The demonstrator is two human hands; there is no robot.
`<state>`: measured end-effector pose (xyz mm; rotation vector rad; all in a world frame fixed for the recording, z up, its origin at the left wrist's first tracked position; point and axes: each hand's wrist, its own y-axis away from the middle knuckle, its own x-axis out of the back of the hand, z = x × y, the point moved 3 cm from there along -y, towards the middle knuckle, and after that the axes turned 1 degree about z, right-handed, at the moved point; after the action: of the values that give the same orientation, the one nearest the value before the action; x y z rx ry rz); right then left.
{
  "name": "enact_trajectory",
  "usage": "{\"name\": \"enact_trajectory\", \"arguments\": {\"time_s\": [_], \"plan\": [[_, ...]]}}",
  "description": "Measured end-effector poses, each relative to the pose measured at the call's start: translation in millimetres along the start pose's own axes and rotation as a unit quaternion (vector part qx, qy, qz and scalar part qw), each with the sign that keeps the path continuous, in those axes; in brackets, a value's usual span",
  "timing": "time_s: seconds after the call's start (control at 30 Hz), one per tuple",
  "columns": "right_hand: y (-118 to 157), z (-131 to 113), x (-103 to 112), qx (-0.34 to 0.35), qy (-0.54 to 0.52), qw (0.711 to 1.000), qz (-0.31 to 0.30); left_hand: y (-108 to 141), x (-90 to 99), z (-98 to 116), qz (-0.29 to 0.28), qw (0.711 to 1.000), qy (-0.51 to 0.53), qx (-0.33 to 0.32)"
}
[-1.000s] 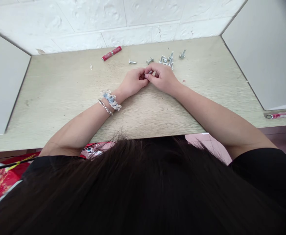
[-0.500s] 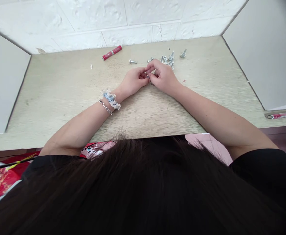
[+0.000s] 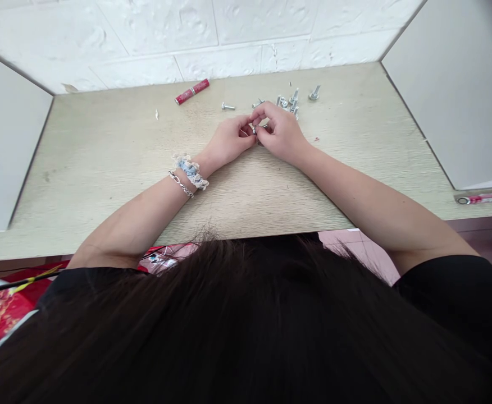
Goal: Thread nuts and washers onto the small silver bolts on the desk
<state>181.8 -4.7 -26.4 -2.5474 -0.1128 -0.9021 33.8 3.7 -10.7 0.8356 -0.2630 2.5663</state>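
My left hand [image 3: 232, 138] and my right hand [image 3: 280, 132] meet fingertip to fingertip over the middle of the table. Between their pinched fingers shows a small silver bolt [image 3: 254, 130], mostly covered by the fingers. Both hands are closed on it; whether a nut sits on it I cannot tell. Just behind my right hand lies a cluster of silver bolts and nuts [image 3: 293, 101], partly hidden by that hand. A single bolt [image 3: 228, 106] lies on its side beyond my left hand. Another bolt with a wide washer [image 3: 314, 93] stands tilted farther right.
A red tube [image 3: 192, 92] lies near the white brick-patterned wall [image 3: 145, 33]. Grey panels bound the light wooden table [image 3: 103, 146] on the left and right. A red-and-white packaged item [image 3: 486, 198] rests at the right front edge. A white scrap [image 3: 157, 114] lies left.
The fingertips have shifted slightly, and a little more of the silver bolt shows between them. Everything on the table stays where it was.
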Motion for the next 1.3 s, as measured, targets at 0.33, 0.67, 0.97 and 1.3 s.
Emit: {"name": "enact_trajectory", "arguments": {"time_s": [0.33,0.67,0.97,1.3], "plan": [[-3.3,10.0,-4.6,0.069,-0.022,0.997,0.02,-3.2,-0.5,-5.9,0.005,1.0,0.019,-0.024],[-2.5,9.1,-4.5,0.066,-0.04,0.996,0.038,-5.4,-2.0,-8.6,0.001,0.997,0.076,0.012],[-3.3,10.4,-3.9,0.064,-0.055,0.995,0.057,-3.8,-3.4,-6.6,0.024,0.994,0.106,0.018],[-1.0,6.0,-0.7,0.062,-0.07,0.995,0.037,-2.7,-1.4,-4.8,0.01,0.99,0.138,-0.007]]}}
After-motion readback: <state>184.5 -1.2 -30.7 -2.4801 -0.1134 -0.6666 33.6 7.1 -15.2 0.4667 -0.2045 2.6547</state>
